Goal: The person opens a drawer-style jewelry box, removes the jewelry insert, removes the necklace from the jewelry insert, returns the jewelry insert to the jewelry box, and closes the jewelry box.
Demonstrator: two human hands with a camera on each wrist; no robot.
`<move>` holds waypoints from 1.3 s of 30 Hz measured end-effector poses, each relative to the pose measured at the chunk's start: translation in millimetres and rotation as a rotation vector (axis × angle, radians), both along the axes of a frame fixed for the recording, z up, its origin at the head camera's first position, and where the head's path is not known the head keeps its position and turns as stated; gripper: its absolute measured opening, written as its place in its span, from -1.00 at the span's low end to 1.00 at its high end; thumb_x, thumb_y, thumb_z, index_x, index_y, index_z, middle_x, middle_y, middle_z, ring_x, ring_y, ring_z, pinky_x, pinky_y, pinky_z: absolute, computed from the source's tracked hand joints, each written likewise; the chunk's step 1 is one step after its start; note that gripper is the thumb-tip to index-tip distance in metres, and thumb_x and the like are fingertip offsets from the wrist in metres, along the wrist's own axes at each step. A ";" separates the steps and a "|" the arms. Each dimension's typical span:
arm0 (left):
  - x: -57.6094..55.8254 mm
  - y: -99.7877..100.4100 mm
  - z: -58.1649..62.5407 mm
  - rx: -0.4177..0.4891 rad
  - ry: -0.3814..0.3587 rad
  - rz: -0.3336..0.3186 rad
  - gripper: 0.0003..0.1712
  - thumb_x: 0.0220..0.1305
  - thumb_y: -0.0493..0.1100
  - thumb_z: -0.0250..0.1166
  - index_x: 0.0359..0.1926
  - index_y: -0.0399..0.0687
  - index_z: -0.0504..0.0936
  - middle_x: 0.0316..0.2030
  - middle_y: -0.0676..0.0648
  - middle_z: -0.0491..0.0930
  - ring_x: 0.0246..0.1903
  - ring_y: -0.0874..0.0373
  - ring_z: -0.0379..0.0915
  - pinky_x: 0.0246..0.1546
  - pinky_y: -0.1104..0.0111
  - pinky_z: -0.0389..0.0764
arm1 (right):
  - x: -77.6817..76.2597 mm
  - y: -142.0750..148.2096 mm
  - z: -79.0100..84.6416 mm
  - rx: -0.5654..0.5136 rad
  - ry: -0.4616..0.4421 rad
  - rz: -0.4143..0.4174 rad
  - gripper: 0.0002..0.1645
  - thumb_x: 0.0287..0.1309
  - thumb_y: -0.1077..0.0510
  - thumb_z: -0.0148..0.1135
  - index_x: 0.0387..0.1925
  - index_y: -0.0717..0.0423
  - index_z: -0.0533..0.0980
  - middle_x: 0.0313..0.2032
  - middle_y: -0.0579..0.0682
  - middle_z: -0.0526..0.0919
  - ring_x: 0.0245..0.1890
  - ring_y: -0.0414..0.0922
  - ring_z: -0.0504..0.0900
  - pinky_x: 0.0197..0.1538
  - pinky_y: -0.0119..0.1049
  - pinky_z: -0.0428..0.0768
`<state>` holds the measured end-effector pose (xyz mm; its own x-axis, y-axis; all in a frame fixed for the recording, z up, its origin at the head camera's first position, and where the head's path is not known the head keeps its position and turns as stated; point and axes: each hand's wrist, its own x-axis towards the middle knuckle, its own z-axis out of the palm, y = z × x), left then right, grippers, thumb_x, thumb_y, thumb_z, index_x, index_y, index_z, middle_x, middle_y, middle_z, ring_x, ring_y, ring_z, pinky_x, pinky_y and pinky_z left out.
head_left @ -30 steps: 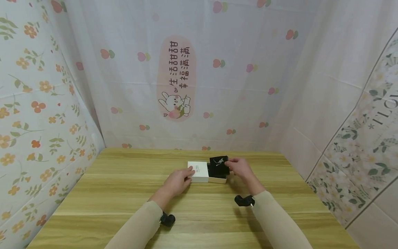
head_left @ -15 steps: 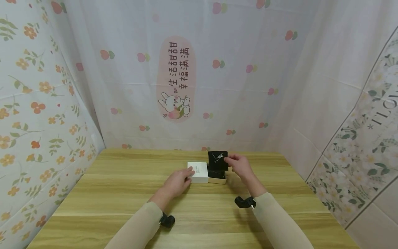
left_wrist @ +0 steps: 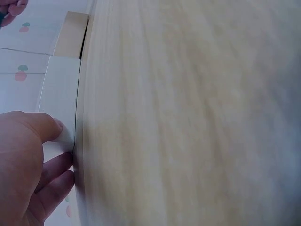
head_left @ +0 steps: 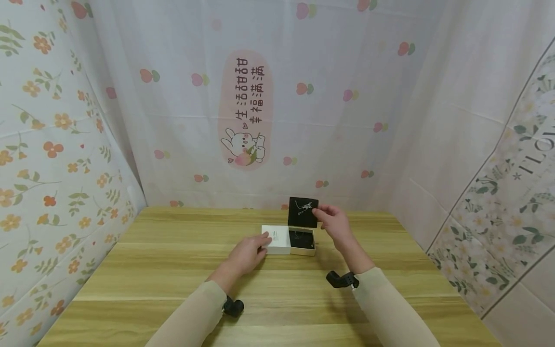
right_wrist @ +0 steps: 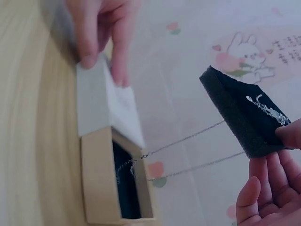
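My left hand (head_left: pixel 245 254) holds the left end of a white box sleeve (head_left: pixel 281 242), thumb on its near side and fingers over its top and end. From the sleeve's right end juts a cream drawer (head_left: pixel 302 251) with a black lining (right_wrist: pixel 126 186). Up and behind the drawer, my right hand (head_left: pixel 338 229) pinches a black foam pad (head_left: pixel 299 219) at its right edge, thumb on its face. A silver necklace (right_wrist: pixel 269 111) lies across the pad. In the right wrist view, two strands of its thin chain (right_wrist: pixel 188 138) hang from the pad down into the drawer.
The box sits toward the back of a wooden table (head_left: pixel 195 284). Behind it hangs a white curtain (head_left: pixel 182 96) with fruit prints, and patterned cloths (head_left: pixel 56 183) stand at both sides. A black wrist camera (head_left: pixel 233 307) sits on my left wrist.
My right hand has raised the foam pad up and away from the drawer, tilting it more upright, so the drawer's inside shows. My left hand stays on the sleeve.
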<state>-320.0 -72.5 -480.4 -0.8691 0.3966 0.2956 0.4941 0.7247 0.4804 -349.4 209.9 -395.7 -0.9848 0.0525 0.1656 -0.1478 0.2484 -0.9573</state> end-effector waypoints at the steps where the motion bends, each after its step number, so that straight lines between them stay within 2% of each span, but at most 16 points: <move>1: -0.2 -0.1 0.1 -0.001 0.001 -0.001 -0.55 0.56 -0.32 0.34 0.40 -0.18 0.69 0.49 -0.21 0.56 0.43 -0.23 0.58 0.39 -0.04 0.63 | 0.8 -0.6 2.5 -0.010 0.006 0.003 -0.60 0.56 0.07 0.33 0.17 0.32 0.63 -0.14 -0.13 0.71 -0.17 -0.22 0.61 -0.17 -0.39 0.61; 5: -0.6 -0.3 0.1 0.001 -0.001 0.000 -0.55 0.56 -0.31 0.34 0.40 -0.17 0.69 0.49 -0.20 0.56 0.43 -0.24 0.58 0.40 -0.05 0.63 | 3.5 -3.2 12.0 -0.031 0.017 0.020 -0.60 0.57 0.06 0.32 0.18 0.30 0.62 -0.14 -0.17 0.67 -0.14 -0.21 0.60 -0.16 -0.41 0.60; 11: -1.6 -0.2 0.7 0.006 -0.008 -0.001 -0.55 0.55 -0.31 0.35 0.39 -0.17 0.69 0.49 -0.21 0.56 0.43 -0.26 0.58 0.40 -0.07 0.62 | 10.6 -12.6 23.8 -0.053 0.021 0.042 -0.58 0.55 0.04 0.35 0.20 0.27 0.62 -0.08 -0.12 0.65 -0.10 -0.17 0.58 -0.12 -0.42 0.64; 20: -5.5 0.0 -0.7 0.002 -0.015 0.005 -0.53 0.54 -0.31 0.36 0.40 -0.17 0.69 0.50 -0.19 0.56 0.43 -0.24 0.58 0.42 -0.05 0.61 | 25.9 -30.9 39.5 -0.104 0.049 0.102 -0.67 0.52 0.14 0.38 0.11 0.30 0.63 -0.19 -0.19 0.65 -0.15 -0.18 0.56 -0.17 -0.43 0.63; 26: -5.5 -0.2 -1.0 -0.005 0.020 -0.014 -0.55 0.55 -0.32 0.35 0.38 -0.19 0.70 0.48 -0.22 0.57 0.42 -0.25 0.59 0.41 -0.05 0.62 | 31.1 -37.7 40.9 -0.118 0.058 0.145 -0.71 0.50 0.17 0.37 0.09 0.30 0.63 -0.21 -0.21 0.65 -0.16 -0.19 0.56 -0.17 -0.41 0.64; 30: -5.3 -0.1 -0.9 -0.036 0.030 -0.024 -0.55 0.54 -0.34 0.33 0.39 -0.21 0.69 0.48 -0.24 0.57 0.43 -0.26 0.57 0.44 -0.06 0.60 | 34.0 -40.7 39.7 -0.131 0.062 0.145 -0.77 0.49 0.20 0.37 0.04 0.25 0.65 -0.24 -0.20 0.67 -0.18 -0.18 0.57 -0.18 -0.40 0.65; 39: -1.1 -0.1 6.8 -0.098 0.031 -0.046 -0.54 0.54 -0.36 0.31 0.39 -0.28 0.66 0.50 -0.30 0.54 0.47 -0.28 0.53 0.46 -0.06 0.57 | 43.0 -45.8 41.2 -0.149 0.071 0.154 -0.81 0.49 0.21 0.37 0.02 0.22 0.67 -0.25 -0.21 0.68 -0.19 -0.17 0.58 -0.20 -0.41 0.65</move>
